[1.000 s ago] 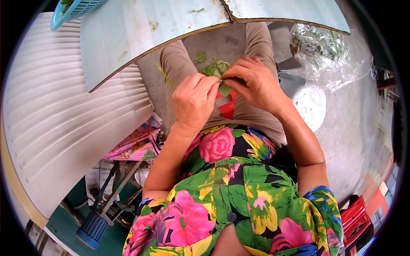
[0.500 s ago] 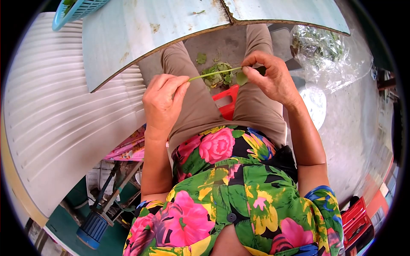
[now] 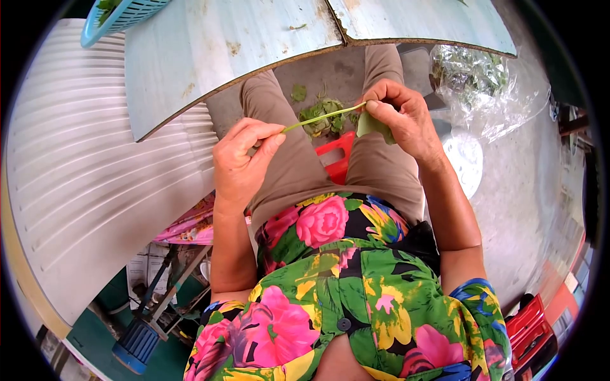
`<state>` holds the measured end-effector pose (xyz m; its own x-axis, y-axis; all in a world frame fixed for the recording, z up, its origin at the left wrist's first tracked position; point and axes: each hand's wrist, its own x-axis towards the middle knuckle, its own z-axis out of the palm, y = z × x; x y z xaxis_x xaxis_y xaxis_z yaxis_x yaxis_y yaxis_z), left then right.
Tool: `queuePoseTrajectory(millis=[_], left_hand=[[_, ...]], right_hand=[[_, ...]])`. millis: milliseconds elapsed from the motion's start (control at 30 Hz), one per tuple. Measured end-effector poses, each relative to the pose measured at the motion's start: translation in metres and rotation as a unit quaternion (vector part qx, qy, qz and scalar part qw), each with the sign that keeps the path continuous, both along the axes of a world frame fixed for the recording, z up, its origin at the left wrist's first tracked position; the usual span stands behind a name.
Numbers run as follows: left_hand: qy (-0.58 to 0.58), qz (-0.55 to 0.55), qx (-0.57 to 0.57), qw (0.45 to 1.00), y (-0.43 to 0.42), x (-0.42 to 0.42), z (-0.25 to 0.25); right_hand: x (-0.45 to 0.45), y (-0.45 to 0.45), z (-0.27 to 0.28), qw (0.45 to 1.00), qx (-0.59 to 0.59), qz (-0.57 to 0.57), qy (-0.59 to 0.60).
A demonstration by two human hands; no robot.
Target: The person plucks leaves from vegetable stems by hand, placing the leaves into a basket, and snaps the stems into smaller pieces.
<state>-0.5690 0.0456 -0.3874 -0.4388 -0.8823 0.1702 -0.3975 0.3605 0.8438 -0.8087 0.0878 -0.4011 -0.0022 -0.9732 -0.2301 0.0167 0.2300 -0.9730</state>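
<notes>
Between my two hands stretches a thin green leaf stalk [image 3: 324,117], held above my lap. My left hand [image 3: 244,159] pinches its lower end between thumb and fingertips. At the other end, my right hand [image 3: 401,117] grips the stalk with thumb and forefinger closed. A green leaf [image 3: 375,127] hangs beneath the right hand's fingers, partly hidden by them. Beyond the stalk, a pile of green leaves and scraps [image 3: 327,117] lies on the floor between my legs, with a red plastic stool or similar piece [image 3: 335,157] in front of it.
A worn pale-blue tabletop [image 3: 235,70] crosses ahead, with a blue plastic basket [image 3: 121,22] holding greens at its left. A ribbed white panel [image 3: 108,165] stands left. On the right are a clear plastic bag of greens [image 3: 476,82] and a red case [image 3: 530,327].
The right end of the stalk has risen slightly, so it slants more. More of the leaf shows below my right hand, and the left hand has dropped a little.
</notes>
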Motion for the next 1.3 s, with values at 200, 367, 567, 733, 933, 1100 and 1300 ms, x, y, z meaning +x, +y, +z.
queuePoseTrajectory(millis=[200, 367, 567, 733, 933, 1100, 1300], left_hand=[[0.11, -0.005, 0.111, 0.988, 0.0, 0.002, -0.008], [0.245, 0.072, 0.205, 0.945, -0.009, 0.02, 0.001], [0.465, 0.045, 0.361, 0.807, -0.019, 0.012, -0.006], [0.494, 0.049, 0.394, 0.773, -0.025, 0.009, -0.004], [0.516, 0.041, 0.377, 0.768, -0.037, 0.001, 0.005], [0.528, 0.05, 0.394, 0.751, -0.033, -0.001, -0.001], [0.516, 0.043, 0.431, 0.739, -0.023, 0.005, -0.009]], right_hand=[[-0.006, -0.007, -0.003, 0.955, -0.054, -0.136, -0.256], [-0.052, -0.015, 0.022, 0.936, -0.118, -0.244, -0.224], [-0.031, -0.023, 0.028, 0.952, -0.09, -0.225, -0.186], [-0.023, -0.037, 0.024, 0.948, -0.086, -0.201, -0.232], [-0.008, -0.065, 0.048, 0.961, -0.096, -0.191, -0.178], [0.002, -0.09, 0.088, 0.97, -0.082, -0.138, -0.183], [0.06, -0.191, 0.162, 0.947, -0.195, -0.045, -0.25]])
